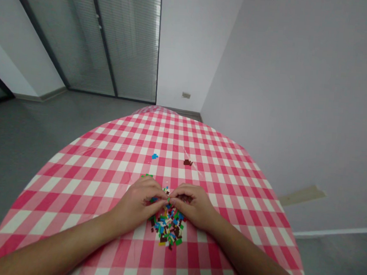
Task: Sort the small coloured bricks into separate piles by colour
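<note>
My left hand (142, 197) and my right hand (194, 205) meet fingertip to fingertip in the middle of the table. Both are closed in a pinch around a small green building brick (168, 200), which shows between the thumbs and forefingers. Directly below lies a loose pile of small building bricks (167, 227) in blue, green, white, brown, red and yellow. Part of the pile is hidden behind my fingers. A few green bricks (147, 175) lie just beyond my left hand.
A red-and-white checked tablecloth (104, 173) covers the rounded table. Further back sit a small group of blue bricks (155, 156) and a cluster of dark brown bricks (188, 162). A wall (301, 100) stands to the right, and a glass partition with blinds (127, 44) behind.
</note>
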A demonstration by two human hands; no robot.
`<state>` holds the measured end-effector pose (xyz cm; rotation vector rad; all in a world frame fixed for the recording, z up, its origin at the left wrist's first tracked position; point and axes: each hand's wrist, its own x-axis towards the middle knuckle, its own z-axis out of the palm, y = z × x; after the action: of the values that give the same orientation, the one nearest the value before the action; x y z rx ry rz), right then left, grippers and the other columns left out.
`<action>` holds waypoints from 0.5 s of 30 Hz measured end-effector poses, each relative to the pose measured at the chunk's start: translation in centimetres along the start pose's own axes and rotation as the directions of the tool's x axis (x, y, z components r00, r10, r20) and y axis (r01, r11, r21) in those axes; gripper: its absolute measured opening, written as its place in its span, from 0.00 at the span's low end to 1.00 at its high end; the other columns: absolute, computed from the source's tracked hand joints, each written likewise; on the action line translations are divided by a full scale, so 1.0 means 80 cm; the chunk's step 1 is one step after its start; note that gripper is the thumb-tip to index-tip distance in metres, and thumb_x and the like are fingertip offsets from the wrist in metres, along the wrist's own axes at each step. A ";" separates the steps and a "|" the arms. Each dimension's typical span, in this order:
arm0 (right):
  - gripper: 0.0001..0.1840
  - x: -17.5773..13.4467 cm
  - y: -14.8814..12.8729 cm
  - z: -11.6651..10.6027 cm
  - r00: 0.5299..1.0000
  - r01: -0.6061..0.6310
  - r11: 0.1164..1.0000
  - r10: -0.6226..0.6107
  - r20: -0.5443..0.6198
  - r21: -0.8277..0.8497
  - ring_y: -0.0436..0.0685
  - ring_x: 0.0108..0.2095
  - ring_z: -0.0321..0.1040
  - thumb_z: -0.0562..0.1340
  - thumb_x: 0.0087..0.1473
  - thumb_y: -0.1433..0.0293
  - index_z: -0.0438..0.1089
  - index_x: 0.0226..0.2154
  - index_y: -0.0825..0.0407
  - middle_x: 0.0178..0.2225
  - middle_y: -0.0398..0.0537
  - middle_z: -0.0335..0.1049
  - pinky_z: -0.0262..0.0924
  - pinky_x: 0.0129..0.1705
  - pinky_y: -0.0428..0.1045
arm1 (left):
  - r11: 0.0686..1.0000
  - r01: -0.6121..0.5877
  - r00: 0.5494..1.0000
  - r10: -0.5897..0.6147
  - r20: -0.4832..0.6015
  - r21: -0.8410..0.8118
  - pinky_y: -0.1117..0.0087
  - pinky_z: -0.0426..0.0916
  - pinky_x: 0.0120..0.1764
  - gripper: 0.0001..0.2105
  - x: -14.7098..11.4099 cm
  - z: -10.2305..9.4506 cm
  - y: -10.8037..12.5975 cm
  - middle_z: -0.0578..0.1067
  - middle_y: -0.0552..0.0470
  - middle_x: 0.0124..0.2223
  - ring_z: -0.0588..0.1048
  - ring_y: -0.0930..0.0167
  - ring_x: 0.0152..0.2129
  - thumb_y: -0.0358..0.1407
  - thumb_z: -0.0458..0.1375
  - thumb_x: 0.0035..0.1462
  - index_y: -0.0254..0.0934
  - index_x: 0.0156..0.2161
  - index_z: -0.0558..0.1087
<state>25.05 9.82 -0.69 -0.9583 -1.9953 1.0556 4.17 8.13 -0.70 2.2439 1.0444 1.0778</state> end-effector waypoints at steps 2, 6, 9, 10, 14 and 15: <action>0.07 0.000 0.000 0.000 1.000 0.000 1.000 -0.001 0.015 0.028 0.54 0.31 0.73 0.64 0.55 0.68 0.79 0.34 0.50 0.30 0.48 0.77 0.65 0.34 0.47 | 0.999 -0.044 0.999 0.044 -0.014 0.019 0.64 0.65 0.36 0.05 -0.001 0.000 -0.002 0.78 0.52 0.30 0.73 0.68 0.30 0.35 0.59 0.61 0.40 0.35 0.77; 0.09 0.000 -0.002 -0.001 0.996 0.025 0.998 -0.030 0.083 0.056 0.54 0.33 0.73 0.62 0.57 0.69 0.79 0.36 0.49 0.32 0.48 0.78 0.66 0.36 0.48 | 0.980 -0.168 0.985 0.170 -0.010 0.103 0.64 0.64 0.36 0.03 -0.003 -0.003 -0.003 0.78 0.51 0.34 0.73 0.68 0.32 0.33 0.59 0.62 0.39 0.38 0.75; 0.10 0.001 -0.003 -0.003 0.992 0.034 0.997 -0.042 0.117 0.071 0.54 0.34 0.73 0.60 0.59 0.69 0.79 0.37 0.49 0.34 0.48 0.78 0.66 0.38 0.48 | 0.942 -0.277 0.960 0.279 0.017 0.192 0.65 0.63 0.35 0.04 -0.001 -0.008 -0.001 0.79 0.52 0.34 0.73 0.69 0.31 0.30 0.57 0.63 0.39 0.39 0.75; 0.11 0.001 -0.003 -0.004 0.992 0.034 0.996 -0.043 0.117 0.079 0.54 0.34 0.73 0.60 0.59 0.69 0.79 0.38 0.49 0.34 0.48 0.78 0.66 0.38 0.49 | 0.926 -0.305 0.951 0.308 0.023 0.222 0.65 0.62 0.35 0.04 0.000 -0.010 0.000 0.79 0.52 0.35 0.73 0.69 0.31 0.30 0.57 0.63 0.39 0.39 0.74; 0.12 0.000 0.001 -0.006 0.992 0.034 0.996 -0.044 0.117 0.084 0.54 0.35 0.72 0.60 0.59 0.69 0.78 0.41 0.48 0.34 0.48 0.77 0.66 0.38 0.49 | 0.870 -0.383 0.921 0.383 0.063 0.312 0.65 0.64 0.37 0.04 0.003 -0.017 0.004 0.79 0.50 0.37 0.74 0.69 0.32 0.29 0.56 0.64 0.36 0.42 0.72; 0.12 0.000 0.002 -0.006 0.992 0.037 0.996 -0.047 0.121 0.083 0.54 0.35 0.72 0.60 0.59 0.69 0.78 0.41 0.48 0.34 0.48 0.76 0.66 0.38 0.49 | 0.861 -0.394 0.917 0.392 0.072 0.323 0.65 0.64 0.37 0.04 0.003 -0.017 0.005 0.79 0.49 0.37 0.74 0.68 0.32 0.29 0.55 0.64 0.36 0.42 0.72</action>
<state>25.53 10.05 -0.65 -0.8229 -2.0463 1.1875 3.36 8.21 0.49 2.8223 0.8305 1.1199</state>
